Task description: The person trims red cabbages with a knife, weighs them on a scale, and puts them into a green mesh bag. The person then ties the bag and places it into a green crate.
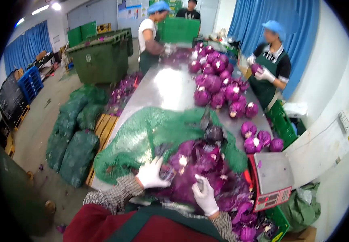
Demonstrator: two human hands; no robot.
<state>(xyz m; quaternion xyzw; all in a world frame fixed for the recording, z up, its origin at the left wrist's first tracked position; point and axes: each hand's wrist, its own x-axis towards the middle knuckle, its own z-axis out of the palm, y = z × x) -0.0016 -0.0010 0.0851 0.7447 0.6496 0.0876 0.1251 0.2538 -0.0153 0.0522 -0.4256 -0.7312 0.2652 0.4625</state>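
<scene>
My left hand [153,174], in a white glove, rests at the near edge of a green mesh bag [158,127]. Its fingers are apart beside dark purple cabbage leaves [194,161]. On the right of that leaf pile, my gloved right hand [205,197] is closed, with a small greyish thing showing at its fingers that is too blurred to name. The mesh lies spread over the near end of the metal table [148,90], partly around the loose leaves. Purple cabbages [213,82] are heaped farther along the table's right side.
A red scale [271,173] with a metal plate stands at my right, above a green crate [279,222] of trimmings. Filled mesh sacks [77,157] lie left of the table, near a green bin [98,60]. Two co-workers in blue caps stand along the table; another person is behind.
</scene>
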